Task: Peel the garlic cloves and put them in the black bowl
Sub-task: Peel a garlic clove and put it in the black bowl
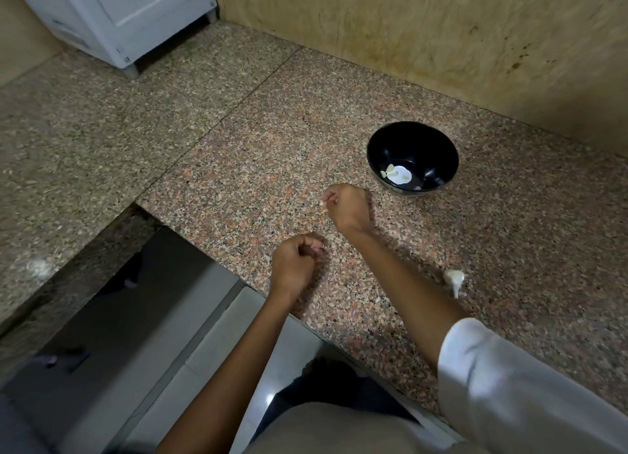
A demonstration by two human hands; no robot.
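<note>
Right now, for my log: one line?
left hand: curled; right hand: curled, near black bowl; garlic cloves: in bowl; garlic bulb: on countertop

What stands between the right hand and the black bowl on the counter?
Nothing visible does. Only bare granite counter lies between the right hand and the black bowl. The garlic bulb lies off that path, beside the right forearm, nearer the person.

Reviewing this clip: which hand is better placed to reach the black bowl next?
Probably the right hand: it is just short of the black bowl, while the left hand sits farther back near the edge of the counter. What either curled hand holds is too blurred to tell.
</note>
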